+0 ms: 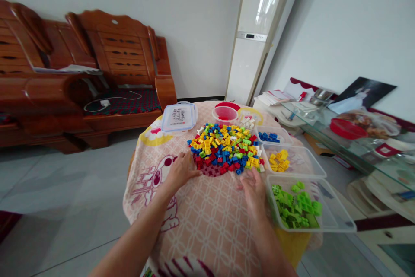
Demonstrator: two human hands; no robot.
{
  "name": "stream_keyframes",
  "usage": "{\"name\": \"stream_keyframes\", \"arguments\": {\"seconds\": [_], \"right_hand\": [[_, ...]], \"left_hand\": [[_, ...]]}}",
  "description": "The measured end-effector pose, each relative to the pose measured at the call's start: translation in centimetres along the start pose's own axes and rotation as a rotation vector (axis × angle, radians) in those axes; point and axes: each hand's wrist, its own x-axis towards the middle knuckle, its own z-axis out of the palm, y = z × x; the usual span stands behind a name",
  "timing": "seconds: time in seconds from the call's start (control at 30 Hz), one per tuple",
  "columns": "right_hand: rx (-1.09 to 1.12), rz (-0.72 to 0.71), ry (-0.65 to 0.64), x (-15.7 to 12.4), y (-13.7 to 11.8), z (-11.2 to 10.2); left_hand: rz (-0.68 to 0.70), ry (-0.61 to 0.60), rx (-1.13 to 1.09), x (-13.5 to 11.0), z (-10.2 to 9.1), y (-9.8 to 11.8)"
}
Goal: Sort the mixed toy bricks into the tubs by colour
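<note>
A mixed pile of toy building bricks (225,143) in yellow, blue, red, green and white lies on the patterned tablecloth (207,216). At the pile's near left edge rests my left hand (182,169), its thumb apart from the fingers and nothing visible in it. My right hand (253,185) is by the near right edge, fingers apart, close to some yellow bricks. To its right stand clear plastic boxes: one with green bricks (295,208), one with yellow bricks (279,160) and a smaller one with blue bricks (269,137).
Behind the pile are a pink round tub (225,114) with red pieces, a group of white bricks (247,122) and a clear lidded box (179,117). A glass-topped table (324,128) with clutter stands at right. Wooden seats (123,61) line the left wall.
</note>
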Motion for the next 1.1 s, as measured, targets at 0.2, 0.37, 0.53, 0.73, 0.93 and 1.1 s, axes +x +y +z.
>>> {"name": "stream_keyframes", "arguments": {"seconds": [0.2, 0.37, 0.53, 0.73, 0.93, 1.1], "right_hand": [[0.199, 0.079, 0.003, 1.0, -1.5, 3.2], [0.284, 0.110, -0.026, 1.2, -1.6, 6.2], [0.306, 0.090, -0.036, 2.2, -1.3, 7.9], [0.387, 0.113, -0.035, 4.1, -3.6, 8.4], [0.461, 0.080, -0.052, 7.5, -6.8, 9.6], [0.461, 0.067, 0.002, 11.2, -8.4, 10.1]], "left_hand": [[0.085, 0.094, -0.168, 2.0, 2.7, 3.2], [0.148, 0.097, -0.305, 1.9, 4.2, 5.1], [0.235, 0.101, -0.413, 2.8, 4.7, 6.1], [0.333, 0.114, -0.446, 5.7, 3.6, 6.9], [0.340, 0.150, -0.385, 9.5, 1.9, 9.3], [0.310, 0.212, -0.304, 12.6, 1.3, 10.5]]}}
